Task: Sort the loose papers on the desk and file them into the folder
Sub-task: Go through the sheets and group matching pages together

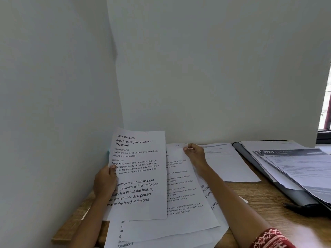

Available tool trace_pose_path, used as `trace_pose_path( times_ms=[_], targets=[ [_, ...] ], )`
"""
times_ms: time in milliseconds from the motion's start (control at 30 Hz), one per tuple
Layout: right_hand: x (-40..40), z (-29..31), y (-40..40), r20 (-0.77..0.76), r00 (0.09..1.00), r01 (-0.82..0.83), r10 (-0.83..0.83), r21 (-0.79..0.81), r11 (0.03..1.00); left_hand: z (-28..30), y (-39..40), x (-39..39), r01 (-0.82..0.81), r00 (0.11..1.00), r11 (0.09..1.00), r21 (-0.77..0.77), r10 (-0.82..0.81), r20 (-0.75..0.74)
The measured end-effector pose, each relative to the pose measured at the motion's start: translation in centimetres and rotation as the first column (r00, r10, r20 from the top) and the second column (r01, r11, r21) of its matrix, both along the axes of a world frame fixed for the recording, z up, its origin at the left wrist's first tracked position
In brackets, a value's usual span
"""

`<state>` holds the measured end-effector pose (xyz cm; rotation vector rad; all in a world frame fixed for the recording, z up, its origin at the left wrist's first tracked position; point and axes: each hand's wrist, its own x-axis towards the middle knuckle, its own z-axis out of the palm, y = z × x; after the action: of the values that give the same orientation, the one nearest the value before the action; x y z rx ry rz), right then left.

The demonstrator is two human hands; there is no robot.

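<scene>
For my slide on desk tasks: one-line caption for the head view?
Left hand holds up a printed sheet while the right hand pinches another sheet's top edge.

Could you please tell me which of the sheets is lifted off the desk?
The sheet headed "Bed Linen Organization and Placement", which the left hand holds upright by its left edge; the others lie flat.

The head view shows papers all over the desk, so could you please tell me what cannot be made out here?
- Sheet under the right hand: its left text is hidden by the Bed Linen sheet that the left hand holds.
- Bottom sheets: cut off by the lower edge.
- Papers on the dark folder: print blurred, except "2701".
- Window: cut off by the right edge.
</scene>
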<state>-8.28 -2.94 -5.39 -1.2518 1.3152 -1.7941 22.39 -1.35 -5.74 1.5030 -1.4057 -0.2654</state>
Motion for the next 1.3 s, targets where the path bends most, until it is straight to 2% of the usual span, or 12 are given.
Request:
trace_pose_path(
  times_ms=[1300],
  targets=[
    [0.02,0.04,0.13,-0.037,0.999,-0.007,0.007,-0.009,1.000,0.26,0.50,-0.12,0.023,1.000,1.000,-0.012,-0.023,0.013]
  ],
)
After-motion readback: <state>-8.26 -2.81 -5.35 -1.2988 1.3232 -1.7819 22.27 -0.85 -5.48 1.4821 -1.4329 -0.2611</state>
